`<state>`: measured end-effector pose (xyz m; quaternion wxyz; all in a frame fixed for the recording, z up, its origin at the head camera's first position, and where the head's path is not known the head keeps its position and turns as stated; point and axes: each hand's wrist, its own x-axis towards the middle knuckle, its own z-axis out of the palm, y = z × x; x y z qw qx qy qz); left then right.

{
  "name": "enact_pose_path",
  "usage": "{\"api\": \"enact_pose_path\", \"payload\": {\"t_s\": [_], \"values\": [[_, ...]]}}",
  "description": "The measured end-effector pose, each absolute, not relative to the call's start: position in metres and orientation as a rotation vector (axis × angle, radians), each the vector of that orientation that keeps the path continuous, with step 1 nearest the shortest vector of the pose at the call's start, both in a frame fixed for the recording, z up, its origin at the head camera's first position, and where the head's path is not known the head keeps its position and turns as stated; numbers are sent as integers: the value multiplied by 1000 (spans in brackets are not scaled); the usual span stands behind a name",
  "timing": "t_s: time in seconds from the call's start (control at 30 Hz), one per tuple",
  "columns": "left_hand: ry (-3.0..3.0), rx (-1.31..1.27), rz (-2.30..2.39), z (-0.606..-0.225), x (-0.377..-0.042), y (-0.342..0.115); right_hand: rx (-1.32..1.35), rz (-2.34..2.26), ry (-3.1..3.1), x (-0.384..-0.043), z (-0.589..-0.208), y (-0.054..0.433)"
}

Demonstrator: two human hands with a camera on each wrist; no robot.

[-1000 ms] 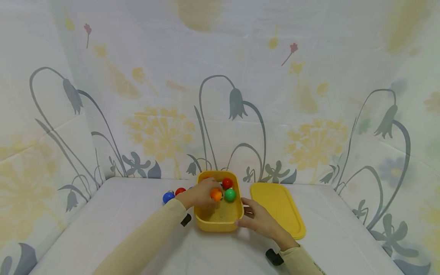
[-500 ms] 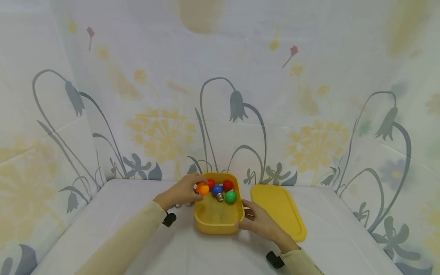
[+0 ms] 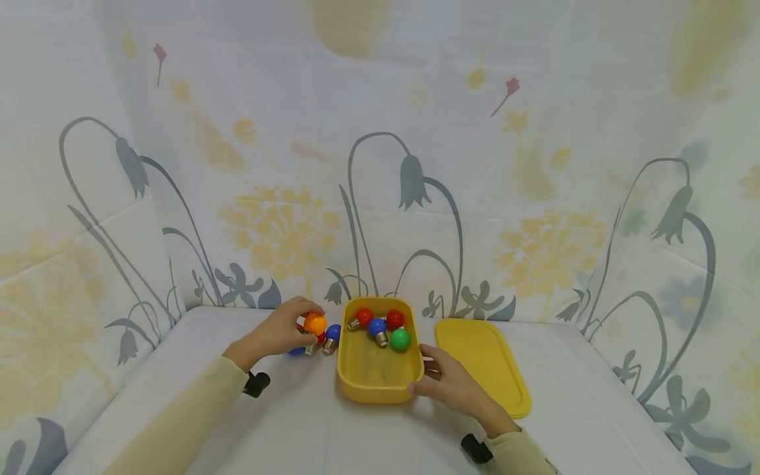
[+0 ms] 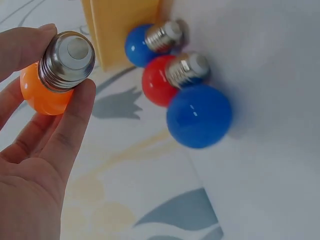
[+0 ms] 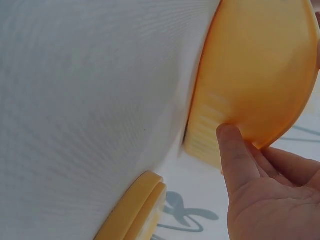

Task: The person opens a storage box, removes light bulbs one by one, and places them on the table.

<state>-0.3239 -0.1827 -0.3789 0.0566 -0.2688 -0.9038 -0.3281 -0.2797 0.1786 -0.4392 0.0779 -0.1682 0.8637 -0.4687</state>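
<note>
Pale fabric, printed with grey bellflowers and yellow blooms, is hung behind and on both sides of the white tabletop; on the left, a fold is shown in the cloth. Since the earlier frames, the orange bulb has been carried leftward: it was held inside the yellow container a second ago and above its left rim half a second ago — now it is held clear of it, on the left. It is pinched between the thumb and fingers of the left hand, its metal base turned toward the wrist camera. Beside the container, three bulbs, hidden by that hand half a second ago, can be seen again: a blue bulb nearest the wall, a red bulb and another blue bulb beyond. Inside, two red bulbs, a third blue bulb and a green bulb have been left where they were. No grasp is made by the right hand — its thumb and fingers are rested, as before, against the container's outer near right corner. On the right, a yellow lid is laid flat.
</note>
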Motion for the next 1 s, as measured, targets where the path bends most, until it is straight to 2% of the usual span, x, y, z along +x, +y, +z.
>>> {"api": "enact_pose_path", "payload": {"t_s": [0.47, 1.0], "values": [[-2761, -586, -1048, -394, -330, -230, -484, -1439, 2556, -277, -438, 179], [-2835, -470, -1064, -423, -345, -249, -497, -1441, 2561, -277, -438, 181]]}}
